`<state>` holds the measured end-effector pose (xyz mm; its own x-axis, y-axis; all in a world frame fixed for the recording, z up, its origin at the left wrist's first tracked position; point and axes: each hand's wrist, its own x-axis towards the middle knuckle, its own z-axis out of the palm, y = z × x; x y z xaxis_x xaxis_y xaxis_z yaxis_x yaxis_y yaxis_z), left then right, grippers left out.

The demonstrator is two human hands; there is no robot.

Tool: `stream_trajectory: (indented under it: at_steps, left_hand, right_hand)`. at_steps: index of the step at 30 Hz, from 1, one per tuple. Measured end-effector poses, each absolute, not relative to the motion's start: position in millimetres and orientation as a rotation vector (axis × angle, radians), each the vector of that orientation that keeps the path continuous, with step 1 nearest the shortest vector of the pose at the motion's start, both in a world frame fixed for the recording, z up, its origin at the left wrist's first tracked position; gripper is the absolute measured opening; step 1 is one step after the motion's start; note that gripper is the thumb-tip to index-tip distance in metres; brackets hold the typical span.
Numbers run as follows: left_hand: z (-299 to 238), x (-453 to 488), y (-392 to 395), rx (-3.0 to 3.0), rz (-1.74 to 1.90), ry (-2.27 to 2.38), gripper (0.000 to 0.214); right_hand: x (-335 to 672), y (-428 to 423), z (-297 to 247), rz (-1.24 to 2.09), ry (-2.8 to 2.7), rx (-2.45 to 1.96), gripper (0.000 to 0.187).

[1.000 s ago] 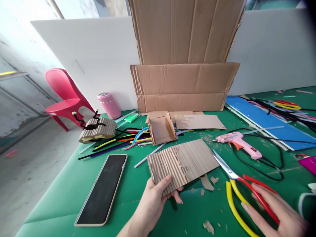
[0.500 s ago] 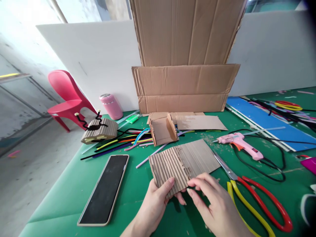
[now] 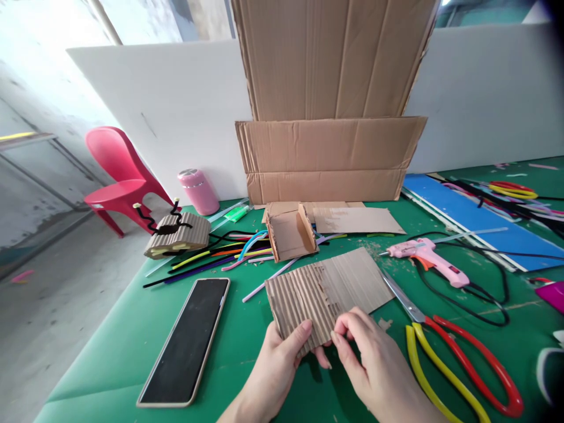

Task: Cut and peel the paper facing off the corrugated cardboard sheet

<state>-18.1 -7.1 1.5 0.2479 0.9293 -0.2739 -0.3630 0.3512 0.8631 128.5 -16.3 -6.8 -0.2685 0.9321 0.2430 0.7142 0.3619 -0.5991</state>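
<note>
Corrugated cardboard sheet (image 3: 326, 288) rests on the green counter (image 3: 110, 346) beside the scissors (image 3: 418, 317), and we pinch its near edge in both grips, left hand (image 3: 275, 367) and right hand (image 3: 374, 367).

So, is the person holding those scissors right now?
No, the scissors lie on the table while the left hand and right hand both pinch the corrugated cardboard.

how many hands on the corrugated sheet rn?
2. Left hand grips the corrugated sheet at its near edge, thumb on top; right hand pinches the same edge right beside it. No other hands visible.
</note>
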Motion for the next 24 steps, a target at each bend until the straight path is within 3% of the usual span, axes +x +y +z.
stream_trajectory:
  at_steps: [12,17,24]
  left_hand:
    - [0.2,-20.9,-7.3,0.774,0.988,0.969,0.017]
    - [0.3,-20.4,-7.7,0.772,1.011,0.954,0.014]
    - [7.2,-22.7,-8.5,0.813,1.041,0.933,0.013]
  right_hand:
    - [152.6,-19.3,-11.8,0.565,-1.750,-1.452,0.012]
    - [148.1,-13.0,-4.3,0.507,-1.887,-1.493,0.017]
    - [141.2,-5.4,2.7,0.558,-1.990,-1.413,0.009]
